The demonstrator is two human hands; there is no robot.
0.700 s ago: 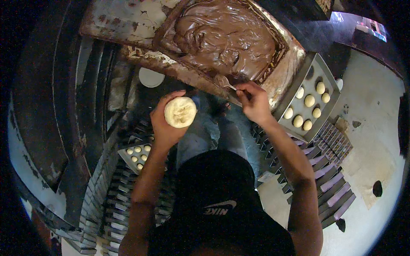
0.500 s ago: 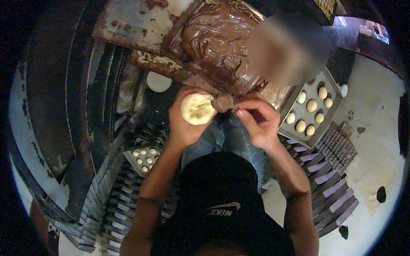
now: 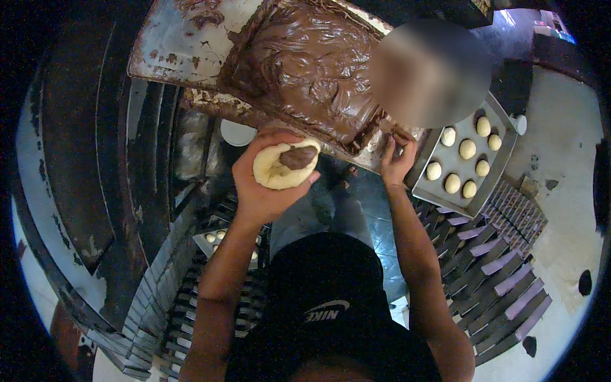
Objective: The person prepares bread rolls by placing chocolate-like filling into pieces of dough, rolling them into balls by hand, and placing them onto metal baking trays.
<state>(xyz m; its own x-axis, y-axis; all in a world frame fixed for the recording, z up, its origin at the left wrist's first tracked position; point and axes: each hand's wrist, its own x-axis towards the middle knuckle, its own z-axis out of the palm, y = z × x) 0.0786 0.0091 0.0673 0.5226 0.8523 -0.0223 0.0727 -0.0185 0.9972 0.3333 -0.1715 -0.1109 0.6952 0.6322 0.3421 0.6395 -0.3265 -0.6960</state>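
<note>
My left hand (image 3: 253, 194) is wrapped round a pale piece of dough (image 3: 272, 173), opened into a cup shape. A lump of brown chocolate filling (image 3: 297, 158) lies in its hollow. My right hand (image 3: 399, 162) is at the near right corner of a tray heaped with glossy chocolate spread (image 3: 305, 60). Its fingers are pinched together, and whatever they hold is too smeared with chocolate to make out. The dough is just off the tray's near edge.
To the right, a metal baking tray (image 3: 428, 190) bears several dough balls (image 3: 468, 149). A smaller tray of dough balls (image 3: 220, 234) sits low at left. A white round container (image 3: 237, 132) stands beneath the chocolate tray. Slatted racks (image 3: 490, 274) flank me. A blurred patch covers the upper right.
The chocolate lump has gone from my right hand's tool into the dough. My right hand has moved right and forward to the chocolate tray; my left hand with the dough shifted slightly left.
</note>
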